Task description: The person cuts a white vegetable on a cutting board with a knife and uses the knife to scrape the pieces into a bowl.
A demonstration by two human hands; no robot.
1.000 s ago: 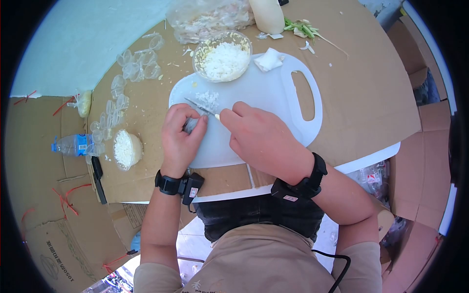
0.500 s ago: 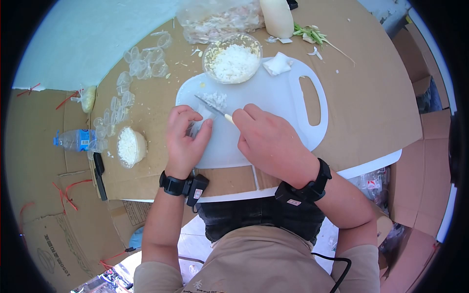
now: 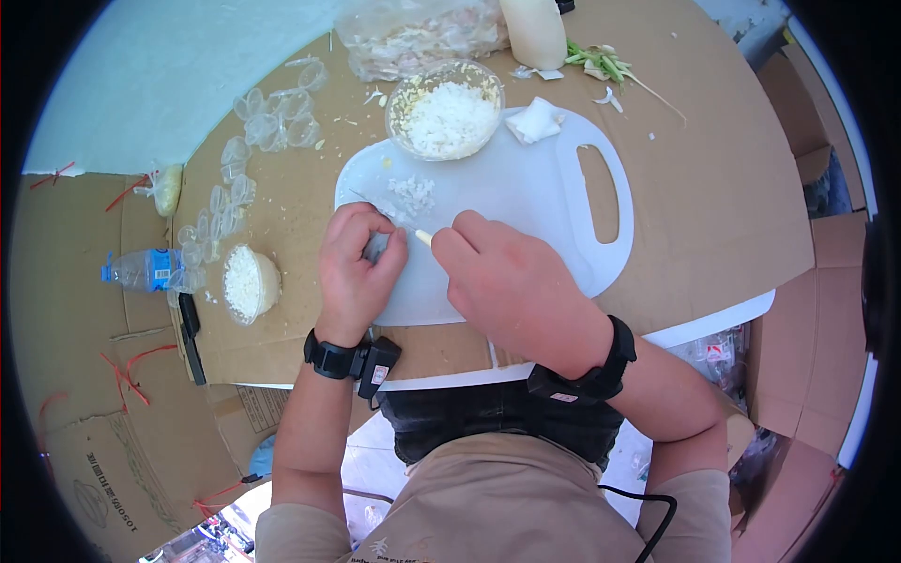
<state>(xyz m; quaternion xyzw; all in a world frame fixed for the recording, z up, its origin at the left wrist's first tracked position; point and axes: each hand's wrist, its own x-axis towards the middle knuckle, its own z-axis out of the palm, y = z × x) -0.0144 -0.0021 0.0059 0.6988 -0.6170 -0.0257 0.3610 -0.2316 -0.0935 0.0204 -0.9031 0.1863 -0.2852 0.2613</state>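
My right hand (image 3: 502, 277) is closed round the cream handle of a small knife (image 3: 424, 237). Its thin blade points left across the white cutting board (image 3: 488, 202), just beyond my left fingertips. Bent fingers and thumb of my left hand (image 3: 357, 267) press on a pale, translucent piece of white radish (image 3: 377, 246), mostly hidden beneath them. Beyond the blade lies a small heap of chopped white bits (image 3: 411, 195). At the board's far edge stands a clear bowl (image 3: 392, 120) heaped with white chopped pieces. A white chunk (image 3: 535, 122) rests near the board's handle slot.
On the left are a smaller tub of white bits (image 3: 251, 281), several clear plastic cups (image 3: 272, 127) and a water bottle (image 3: 145, 269). A plastic bag (image 3: 413, 42), a large white radish (image 3: 533, 36) and green stems (image 3: 601, 64) lie at the back of the cardboard-covered table.
My right hand and the knife have shifted slightly left, bringing the blade lower and closer to my left fingertips. The chopped heap now shows more fully. My left hand stays nearly in place.
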